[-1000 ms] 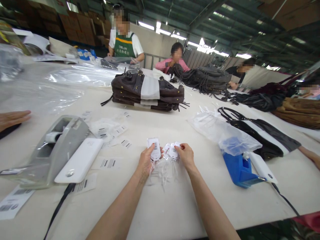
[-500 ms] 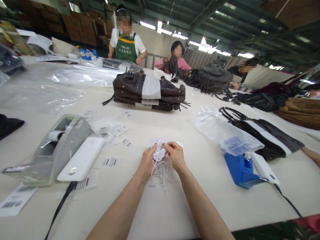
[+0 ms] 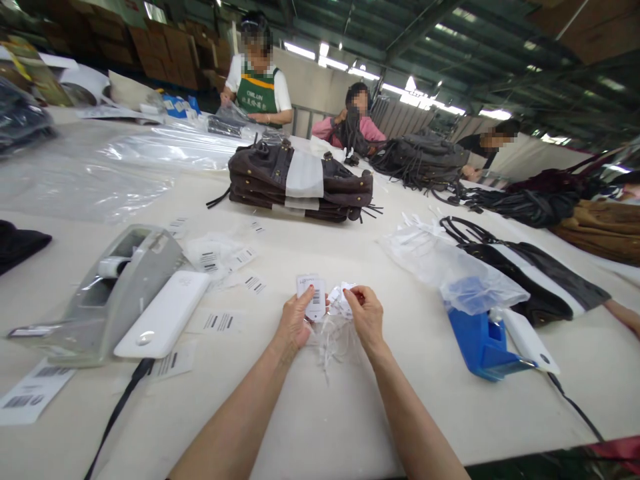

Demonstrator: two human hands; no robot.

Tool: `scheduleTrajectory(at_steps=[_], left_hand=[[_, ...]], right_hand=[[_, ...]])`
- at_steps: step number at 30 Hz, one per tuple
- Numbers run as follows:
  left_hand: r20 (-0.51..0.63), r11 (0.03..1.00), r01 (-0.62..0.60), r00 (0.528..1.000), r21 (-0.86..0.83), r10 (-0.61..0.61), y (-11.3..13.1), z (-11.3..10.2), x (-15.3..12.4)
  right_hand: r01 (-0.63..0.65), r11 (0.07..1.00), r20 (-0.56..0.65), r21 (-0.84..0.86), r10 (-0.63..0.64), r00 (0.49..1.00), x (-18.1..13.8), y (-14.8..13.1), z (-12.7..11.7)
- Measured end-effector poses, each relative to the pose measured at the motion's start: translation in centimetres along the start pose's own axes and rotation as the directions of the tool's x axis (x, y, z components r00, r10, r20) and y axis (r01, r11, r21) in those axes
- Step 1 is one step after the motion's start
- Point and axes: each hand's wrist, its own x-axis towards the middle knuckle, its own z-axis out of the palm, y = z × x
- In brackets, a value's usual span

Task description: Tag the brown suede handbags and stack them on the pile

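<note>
My left hand [image 3: 296,319] is closed on white hang tags [image 3: 314,297] with a printed barcode, thumb across the front one. Just to the right, my right hand [image 3: 369,316] pinches more white tags [image 3: 341,301] between thumb and forefinger. Thin white strings [image 3: 327,340] dangle from the tags onto the table between my wrists. How many tags each hand has, I cannot tell.
A grey tape dispenser [image 3: 120,293] and a white power bank [image 3: 165,315] lie left, near barcode stickers [image 3: 218,321]. Stacked dark brown handbags [image 3: 260,177] sit ahead. At right are a blue tape dispenser [image 3: 475,343], a plastic bag [image 3: 430,257] and a black handbag [image 3: 525,273]. Co-workers [image 3: 257,93] stand across the table.
My right hand has moved slightly right, drawing some tags away from those in my left hand. The front tag's barcode now faces me. Across the table, the co-worker in the green apron now handles clear plastic.
</note>
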Motion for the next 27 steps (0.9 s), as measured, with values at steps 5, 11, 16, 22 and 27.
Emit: scheduleTrajectory(at_steps=[5,11,16,22,27], left_hand=[[0.002,0.997,-0.021,1.000,-0.070,0.021,-0.2,-0.1,0.2],[-0.010,0.998,0.009,1.000,-0.068,-0.010,0.1,-0.2,0.3],[0.005,0.999,-0.001,1.000,-0.034,0.001,0.2,-0.4,0.1],[-0.010,1.000,-0.022,1.000,0.003,0.022,-0.1,-0.3,0.2],[0.011,0.997,-0.008,1.000,-0.072,0.008,-0.1,-0.5,0.2]], right_hand=[[-0.202,0.915,0.259,0.350,0.113,0.959,-1.4,-2.3,3.3],[-0.346,0.840,0.268,0.417,0.250,0.930,0.0,-1.7,1.6],[-0.211,0.977,0.038,0.027,0.209,0.977,1.0,0.0,-1.0],[0.035,0.998,0.091,-0.049,-0.031,0.995,-0.4,-2.3,0.9],[-0.264,0.903,0.262,0.339,0.179,0.948,-1.0,-3.3,4.0]])
